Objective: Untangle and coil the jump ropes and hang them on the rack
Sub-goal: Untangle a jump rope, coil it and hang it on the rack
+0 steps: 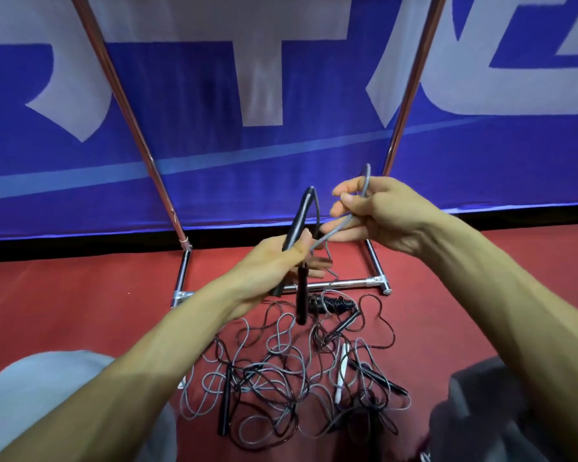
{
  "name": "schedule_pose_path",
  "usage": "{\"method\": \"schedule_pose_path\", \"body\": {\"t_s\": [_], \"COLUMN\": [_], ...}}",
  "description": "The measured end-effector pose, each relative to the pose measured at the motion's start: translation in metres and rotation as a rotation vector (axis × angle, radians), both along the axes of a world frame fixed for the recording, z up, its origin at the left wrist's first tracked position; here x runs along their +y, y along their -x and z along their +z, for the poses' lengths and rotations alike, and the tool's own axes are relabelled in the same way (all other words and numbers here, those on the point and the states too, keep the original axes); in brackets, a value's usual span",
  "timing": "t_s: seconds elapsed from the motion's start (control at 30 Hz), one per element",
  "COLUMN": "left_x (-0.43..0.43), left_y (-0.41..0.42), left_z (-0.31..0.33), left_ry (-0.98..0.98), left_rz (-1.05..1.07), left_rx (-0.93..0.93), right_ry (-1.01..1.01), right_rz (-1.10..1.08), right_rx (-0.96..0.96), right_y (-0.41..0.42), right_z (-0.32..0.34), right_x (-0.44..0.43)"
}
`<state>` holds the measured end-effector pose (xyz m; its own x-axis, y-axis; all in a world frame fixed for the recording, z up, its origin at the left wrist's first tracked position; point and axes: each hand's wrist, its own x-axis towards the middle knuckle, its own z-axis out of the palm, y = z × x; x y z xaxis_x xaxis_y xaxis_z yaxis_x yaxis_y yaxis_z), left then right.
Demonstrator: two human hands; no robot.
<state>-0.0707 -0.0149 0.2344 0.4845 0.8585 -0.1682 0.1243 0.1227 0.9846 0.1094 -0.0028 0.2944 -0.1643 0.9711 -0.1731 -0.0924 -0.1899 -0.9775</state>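
A thin grey jump-rope cord (pixel 365 185) is pinched in the right hand (pixel 377 211). One loop stands above the fingers and a strand runs down toward the left hand (pixel 274 261). The left hand is closed round a slim black plastic handle (pixel 300 211) that points upward. A second black handle (pixel 301 301) hangs below it, though whether it is gripped or merely dangles by its cord cannot be told. Both hands are held above the base bar of the chromed metal tube rack (pixel 341 283).

The other ropes — grey and black cords, black handles and one white handle (pixel 342 371) — lie in a loose tangled heap (pixel 281 378) on the red floor (pixel 80 295), just in front of the rack's base.

The cord is judged light, limp and slightly springy, so a coil is likely to be kept in shape only while pinched, and the smooth sheath may slide through the fingers. The handles are rigid and are judged the surest place to be gripped — both gathered in one hand while the cord is drawn and looped by the other. A strand buried in the heap is better lifted loosely and traced from a handle, since knots are likely to be tightened by a hard pull.
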Motion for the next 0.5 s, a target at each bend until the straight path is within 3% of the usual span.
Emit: {"method": "schedule_pose_path", "body": {"t_s": [0.3, 0.5], "left_x": [-0.005, -0.007], "left_y": [-0.005, -0.008], "left_z": [0.001, -0.007], "left_ry": [0.028, -0.011], "left_rz": [-0.262, -0.128], "left_rx": [0.052, 0.113], "right_ry": [0.085, 0.166], "right_rz": [-0.323, -0.49], "right_rx": [0.445, 0.673], "right_y": [-0.015, -0.019], "right_z": [0.007, 0.001], "right_x": [0.005, 0.001]}}
